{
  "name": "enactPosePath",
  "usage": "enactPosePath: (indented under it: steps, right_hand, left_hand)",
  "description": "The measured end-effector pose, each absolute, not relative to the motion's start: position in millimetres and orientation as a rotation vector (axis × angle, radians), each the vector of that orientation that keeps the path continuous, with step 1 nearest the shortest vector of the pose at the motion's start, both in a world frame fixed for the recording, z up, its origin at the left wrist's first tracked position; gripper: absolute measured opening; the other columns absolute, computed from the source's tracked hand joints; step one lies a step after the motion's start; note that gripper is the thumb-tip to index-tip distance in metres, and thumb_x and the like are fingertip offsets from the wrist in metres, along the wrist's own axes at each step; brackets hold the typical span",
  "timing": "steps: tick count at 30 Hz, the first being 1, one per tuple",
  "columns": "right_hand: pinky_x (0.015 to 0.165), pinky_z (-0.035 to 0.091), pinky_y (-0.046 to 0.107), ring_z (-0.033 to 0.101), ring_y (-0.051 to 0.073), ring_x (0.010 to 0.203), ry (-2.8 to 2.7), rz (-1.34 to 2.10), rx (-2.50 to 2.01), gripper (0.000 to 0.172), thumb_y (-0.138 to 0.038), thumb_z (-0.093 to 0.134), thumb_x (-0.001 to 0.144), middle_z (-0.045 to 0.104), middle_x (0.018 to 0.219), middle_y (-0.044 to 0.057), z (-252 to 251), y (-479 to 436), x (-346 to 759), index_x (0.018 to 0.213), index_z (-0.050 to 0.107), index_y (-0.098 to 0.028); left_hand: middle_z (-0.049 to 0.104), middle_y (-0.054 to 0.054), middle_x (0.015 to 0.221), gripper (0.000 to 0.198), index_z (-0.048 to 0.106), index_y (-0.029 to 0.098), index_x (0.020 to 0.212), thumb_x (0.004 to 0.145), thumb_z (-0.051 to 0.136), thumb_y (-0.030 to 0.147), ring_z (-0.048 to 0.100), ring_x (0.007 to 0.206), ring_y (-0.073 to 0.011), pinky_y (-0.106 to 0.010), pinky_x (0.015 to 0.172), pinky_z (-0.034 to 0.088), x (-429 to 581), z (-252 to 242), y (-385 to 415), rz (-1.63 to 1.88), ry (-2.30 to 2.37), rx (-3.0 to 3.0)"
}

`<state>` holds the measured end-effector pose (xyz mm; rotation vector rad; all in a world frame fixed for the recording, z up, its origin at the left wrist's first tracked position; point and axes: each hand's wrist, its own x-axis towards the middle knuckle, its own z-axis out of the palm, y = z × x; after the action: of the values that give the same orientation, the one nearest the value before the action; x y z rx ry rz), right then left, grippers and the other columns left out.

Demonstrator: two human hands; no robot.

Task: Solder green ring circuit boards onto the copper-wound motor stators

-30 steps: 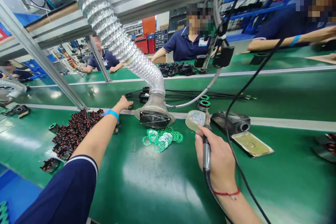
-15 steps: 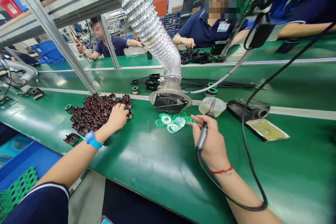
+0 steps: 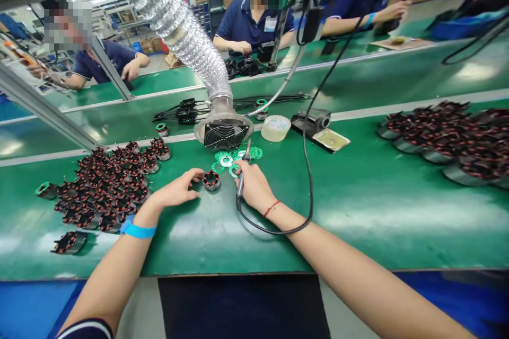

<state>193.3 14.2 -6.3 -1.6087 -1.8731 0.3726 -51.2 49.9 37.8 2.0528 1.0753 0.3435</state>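
Note:
My left hand [image 3: 177,190] rests on the green bench with its fingertips against a small round copper-wound coil [image 3: 211,179]; whether it grips the coil or only touches it is unclear. My right hand [image 3: 253,186] is closed around a soldering iron [image 3: 242,175], tip pointing up toward a scatter of green ring-shaped boards [image 3: 230,158]. The iron's black cord [image 3: 308,169] loops across the bench behind my wrist.
A heap of coils [image 3: 107,185] lies left, another pile [image 3: 445,135] right. A fume fan [image 3: 223,133] on a silver duct [image 3: 178,21] stands behind the boards, beside a white tub [image 3: 277,128], iron stand [image 3: 314,119] and sponge tray [image 3: 331,140]. Other people work across the bench.
My left hand came away from the coil heap toward the middle, with one coil now at its fingertips. My right hand with the iron drew nearer to it. The view shifted right.

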Motion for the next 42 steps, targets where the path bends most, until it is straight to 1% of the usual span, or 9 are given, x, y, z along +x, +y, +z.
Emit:
enactPosePath:
  steps: [3,7,13,19,24,27,29,33,42]
  right_hand:
    - [0.080,0.049,0.038,0.059,0.024,0.086,-1.913,0.412,-1.555,0.044,-0.006,0.056,0.078,0.070,0.091,0.008,-8.4,12.1,193.6,0.120,0.055,-0.018]
    - [0.083,0.051,0.038,0.062,0.022,0.089,-1.932,0.455,-1.472,0.042,-0.007,0.057,0.078,0.071,0.090,0.005,-4.4,2.2,194.9,0.119,0.054,-0.021]
    - [0.094,0.052,0.042,0.066,0.022,0.109,-1.802,0.463,-1.275,0.043,-0.012,0.052,0.085,0.068,0.121,0.008,9.6,-24.1,191.3,0.125,0.044,-0.025]
    - [0.081,0.055,0.038,0.072,0.021,0.090,-2.018,0.499,-1.294,0.028,-0.014,0.047,0.092,0.076,0.098,0.004,9.9,-43.7,193.0,0.118,0.050,-0.023]
    - [0.075,0.055,0.035,0.072,0.020,0.081,-2.063,0.300,-1.338,0.032,-0.021,0.048,0.095,0.078,0.090,0.003,12.4,-47.0,211.4,0.127,0.052,-0.021]
    - [0.076,0.056,0.033,0.072,0.020,0.084,-1.859,0.279,-1.342,0.027,-0.029,0.054,0.093,0.076,0.098,0.006,13.1,-47.9,219.9,0.118,0.061,-0.022]
    - [0.073,0.057,0.032,0.072,0.019,0.080,-1.659,0.394,-1.373,0.022,-0.031,0.056,0.091,0.075,0.097,0.006,10.9,-47.9,222.8,0.109,0.064,-0.022]
    - [0.051,0.050,0.028,0.061,0.014,0.051,-1.367,0.725,-1.436,0.020,-0.034,0.056,0.087,0.067,0.067,-0.001,4.1,-45.4,226.1,0.102,0.060,-0.021]
    - [0.050,0.044,0.027,0.054,0.012,0.050,-1.406,0.904,-1.431,0.015,-0.030,0.058,0.083,0.063,0.064,-0.002,6.0,-38.4,227.3,0.094,0.063,-0.021]
  left_hand:
    - [0.058,-0.014,0.124,0.055,0.050,0.016,0.126,0.075,0.070,0.026,0.052,0.115,-0.0284,-0.051,0.102,0.041,-34.1,22.4,42.1,0.436,1.235,2.257]
    - [0.061,-0.012,0.118,0.047,0.053,0.016,0.118,0.077,0.071,0.030,0.053,0.111,-0.0298,-0.051,0.099,0.042,-13.9,16.1,35.3,0.519,1.301,2.269]
    - [0.060,-0.009,0.122,0.049,0.048,0.018,0.122,0.077,0.066,0.023,0.058,0.112,-0.0237,-0.039,0.100,0.045,-22.4,34.2,26.0,0.505,1.045,2.115]
    - [0.061,-0.010,0.116,0.044,0.050,0.016,0.119,0.077,0.063,0.023,0.056,0.107,-0.0260,-0.044,0.097,0.046,-28.0,40.6,19.7,0.468,1.125,2.274]
    - [0.056,-0.012,0.121,0.047,0.051,0.017,0.129,0.083,0.060,0.023,0.052,0.113,-0.0288,-0.048,0.100,0.044,-24.9,36.2,22.9,0.291,1.061,2.534]
    - [0.054,-0.014,0.127,0.055,0.043,0.017,0.138,0.087,0.060,0.025,0.051,0.118,-0.0282,-0.046,0.104,0.044,-20.7,27.8,25.2,0.321,0.997,2.503]
    - [0.055,-0.014,0.128,0.056,0.042,0.017,0.138,0.088,0.062,0.028,0.052,0.119,-0.0272,-0.045,0.104,0.044,-18.0,21.1,27.5,0.409,0.972,2.450]
    - [0.058,-0.012,0.125,0.050,0.045,0.019,0.131,0.086,0.066,0.026,0.055,0.116,-0.0257,-0.045,0.102,0.045,-14.0,12.2,32.4,0.582,0.992,2.377]
    - [0.058,-0.010,0.123,0.049,0.046,0.020,0.128,0.085,0.068,0.025,0.055,0.114,-0.0243,-0.042,0.099,0.046,-9.9,11.2,33.4,0.604,1.043,2.421]
